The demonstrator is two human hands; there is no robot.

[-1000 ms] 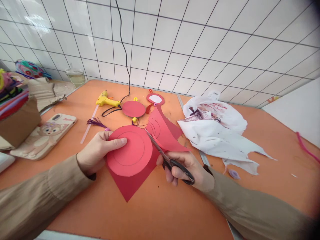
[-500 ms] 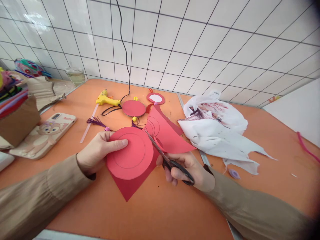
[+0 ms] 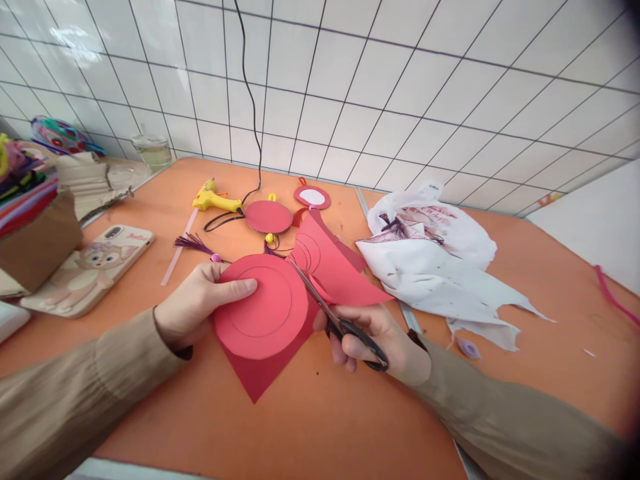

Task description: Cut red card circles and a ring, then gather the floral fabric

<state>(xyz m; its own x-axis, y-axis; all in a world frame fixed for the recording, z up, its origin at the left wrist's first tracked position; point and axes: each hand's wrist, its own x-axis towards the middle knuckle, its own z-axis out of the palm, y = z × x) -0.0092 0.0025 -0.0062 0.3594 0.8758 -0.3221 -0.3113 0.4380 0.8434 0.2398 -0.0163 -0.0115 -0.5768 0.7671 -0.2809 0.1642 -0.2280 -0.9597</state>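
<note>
Between thumb and fingers, my left hand (image 3: 197, 303) pinches a red paper disc (image 3: 263, 310) that has a circle drawn inside its edge. My right hand (image 3: 375, 340) is closed round the black handles of a pair of scissors (image 3: 325, 308). The blades lie at the disc's upper right edge, where the disc meets the rest of the red paper sheet (image 3: 333, 267). Smaller curved lines are drawn on that sheet. A darker red corner of paper (image 3: 255, 380) sticks out under the disc. Just beyond are a round red piece (image 3: 269, 217) and a purple tassel (image 3: 195, 245).
A yellow glue gun (image 3: 215, 200) with its cord lies behind my left hand. At left are a phone (image 3: 95, 267) and a cardboard box (image 3: 40, 233). A small red-rimmed disc (image 3: 313, 197) lies at the back. To the right sits a crumpled white plastic bag (image 3: 440, 267).
Almost nothing differs. The view has shifted very slightly, while both hands, the disc and the scissors keep nearly the same position.
</note>
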